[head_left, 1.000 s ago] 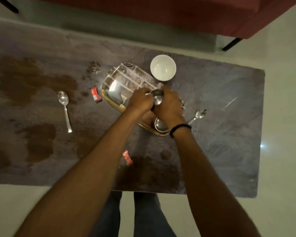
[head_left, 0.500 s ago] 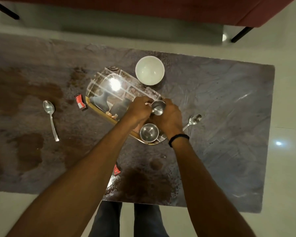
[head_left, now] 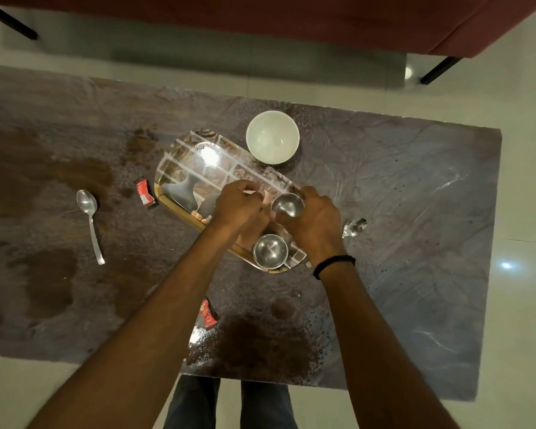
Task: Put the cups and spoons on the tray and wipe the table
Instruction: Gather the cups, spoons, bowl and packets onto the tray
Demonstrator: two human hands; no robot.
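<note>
- Steel cup [head_left: 287,205] sits gripped in our right hand [head_left: 317,222] above the tray [head_left: 180,162]; left hand [head_left: 237,204] curls (round what, unclear).
- Next we likely set it down upright.

Single head-worn wide-angle view, facing almost straight down — close above the table [head_left: 415,196], floor [head_left: 532,181] visible round it
</note>
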